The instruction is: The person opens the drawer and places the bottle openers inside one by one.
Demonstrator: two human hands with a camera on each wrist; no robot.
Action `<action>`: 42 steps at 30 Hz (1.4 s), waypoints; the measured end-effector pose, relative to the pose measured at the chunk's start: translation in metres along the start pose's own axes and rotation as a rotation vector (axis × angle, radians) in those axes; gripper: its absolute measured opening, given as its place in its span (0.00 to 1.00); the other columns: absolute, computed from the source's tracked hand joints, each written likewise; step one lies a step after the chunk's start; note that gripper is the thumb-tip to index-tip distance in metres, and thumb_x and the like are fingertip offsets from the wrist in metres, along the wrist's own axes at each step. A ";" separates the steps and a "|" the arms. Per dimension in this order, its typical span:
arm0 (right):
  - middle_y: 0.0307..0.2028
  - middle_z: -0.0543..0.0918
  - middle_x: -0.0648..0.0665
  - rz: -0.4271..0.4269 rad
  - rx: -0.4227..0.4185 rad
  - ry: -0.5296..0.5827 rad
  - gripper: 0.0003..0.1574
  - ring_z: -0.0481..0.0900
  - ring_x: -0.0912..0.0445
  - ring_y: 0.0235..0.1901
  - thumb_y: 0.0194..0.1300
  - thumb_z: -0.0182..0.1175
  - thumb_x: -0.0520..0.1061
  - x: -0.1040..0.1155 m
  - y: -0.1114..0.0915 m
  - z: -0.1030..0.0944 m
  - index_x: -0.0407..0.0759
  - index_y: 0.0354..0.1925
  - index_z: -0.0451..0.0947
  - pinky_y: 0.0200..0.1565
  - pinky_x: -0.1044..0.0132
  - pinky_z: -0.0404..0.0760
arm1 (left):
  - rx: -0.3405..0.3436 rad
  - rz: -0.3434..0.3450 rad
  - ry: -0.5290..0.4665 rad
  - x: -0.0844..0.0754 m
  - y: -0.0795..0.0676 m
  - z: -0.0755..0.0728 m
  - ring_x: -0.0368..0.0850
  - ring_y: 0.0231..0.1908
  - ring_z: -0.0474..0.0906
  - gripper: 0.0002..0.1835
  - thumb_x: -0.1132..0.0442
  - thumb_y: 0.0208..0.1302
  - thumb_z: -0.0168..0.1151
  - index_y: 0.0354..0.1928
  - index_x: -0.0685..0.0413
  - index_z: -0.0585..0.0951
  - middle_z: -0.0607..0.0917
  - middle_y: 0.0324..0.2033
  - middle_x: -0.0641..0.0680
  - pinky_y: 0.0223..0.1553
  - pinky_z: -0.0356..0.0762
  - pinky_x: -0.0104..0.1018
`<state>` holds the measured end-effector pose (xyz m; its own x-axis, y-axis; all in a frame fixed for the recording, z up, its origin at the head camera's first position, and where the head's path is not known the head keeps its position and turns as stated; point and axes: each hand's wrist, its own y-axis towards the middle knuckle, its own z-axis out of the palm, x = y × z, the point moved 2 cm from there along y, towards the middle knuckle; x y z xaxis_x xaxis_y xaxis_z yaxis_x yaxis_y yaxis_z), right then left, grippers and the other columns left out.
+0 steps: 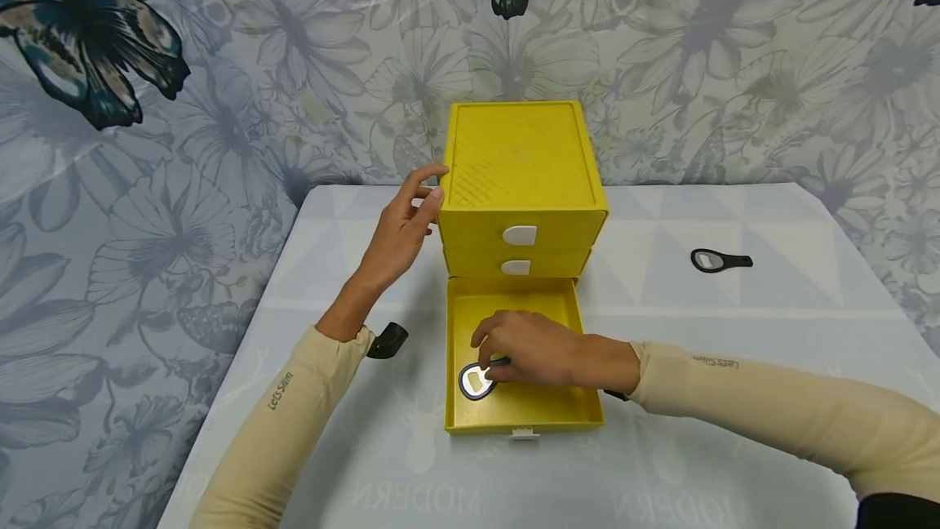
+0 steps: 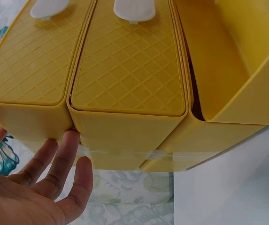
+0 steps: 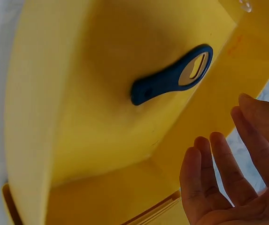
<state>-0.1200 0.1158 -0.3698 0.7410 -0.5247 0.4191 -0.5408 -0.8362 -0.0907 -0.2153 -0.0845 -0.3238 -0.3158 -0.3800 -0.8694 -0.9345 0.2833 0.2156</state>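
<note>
A small yellow drawer unit [image 1: 523, 157] with white handles stands on the table, its lowest drawer [image 1: 539, 413] pulled out. Inside that drawer lies a dark blue bottle opener [image 3: 165, 80] with a metal head; in the head view my right hand partly covers it. The right hand [image 1: 532, 348] hovers over the drawer, fingers loosely bent, and the right wrist view shows them apart from the opener. My left hand [image 1: 402, 231] touches the unit's left side, with its fingers [image 2: 61, 159] spread against the wall.
A second bottle opener [image 1: 727, 260], black, lies on the table [image 1: 705, 439] right of the unit. Behind the table rises a wall [image 1: 330, 64] covered with a flower and butterfly print. The two upper drawers are pushed in.
</note>
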 end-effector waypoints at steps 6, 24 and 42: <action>0.50 0.86 0.47 0.002 -0.050 0.009 0.03 0.83 0.55 0.50 0.62 0.72 0.47 -0.008 -0.011 -0.007 0.50 0.34 0.90 0.52 0.63 0.82 | 0.005 -0.005 -0.007 0.000 0.001 0.001 0.57 0.47 0.79 0.23 0.47 0.80 0.43 0.73 0.31 0.63 0.74 0.58 0.60 0.51 0.78 0.54; 0.48 0.86 0.48 0.059 -0.182 0.014 0.04 0.84 0.54 0.48 0.62 0.71 0.45 -0.032 -0.041 -0.029 0.49 0.38 0.90 0.52 0.57 0.82 | 0.010 0.010 -0.028 0.000 -0.001 -0.001 0.56 0.46 0.79 0.23 0.46 0.80 0.43 0.73 0.31 0.63 0.74 0.58 0.59 0.50 0.78 0.55; 0.47 0.86 0.48 0.149 -0.332 -0.002 0.08 0.85 0.52 0.48 0.60 0.73 0.43 -0.066 -0.082 -0.056 0.47 0.40 0.90 0.51 0.55 0.84 | 0.005 -0.002 -0.024 0.001 0.001 -0.001 0.54 0.44 0.78 0.23 0.46 0.80 0.43 0.73 0.31 0.64 0.74 0.57 0.58 0.48 0.78 0.50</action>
<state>-0.1467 0.2277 -0.3388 0.6445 -0.6376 0.4220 -0.7427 -0.6533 0.1472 -0.2164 -0.0854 -0.3239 -0.3102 -0.3594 -0.8801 -0.9342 0.2870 0.2120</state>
